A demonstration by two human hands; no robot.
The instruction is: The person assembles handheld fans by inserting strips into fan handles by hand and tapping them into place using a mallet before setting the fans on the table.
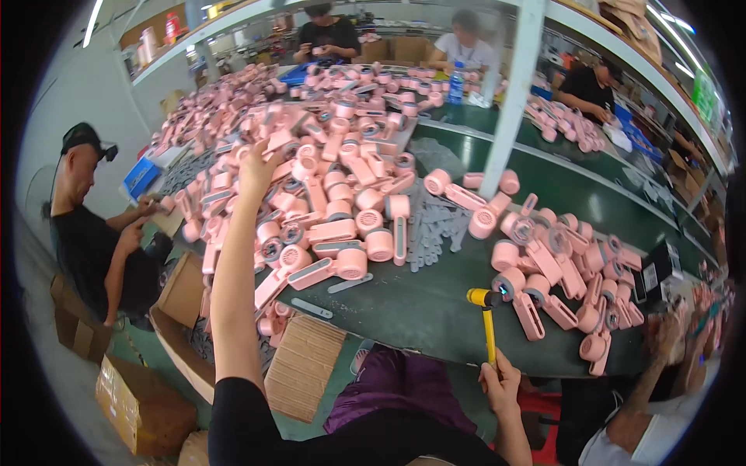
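Note:
My left arm is stretched over a big heap of pink handheld fans (351, 264). My left hand (260, 159) is at the heap's upper part, its thumb and fingers apart beside the pink pieces; I see nothing clearly held in it. In my right hand (501, 380), at the table's near edge, is the handle of a small yellow mallet (489, 334) with a yellow and black head. The mallet stands head up, its black end close to the fans of a smaller group (544, 260) on the right.
Grey strips (435, 229) lie between the two groups on the green table (396, 311). A white post (513, 101) rises from the table. Cardboard boxes (144, 404) stand at lower left. A co-worker (89, 225) sits left; others work across the table and at right.

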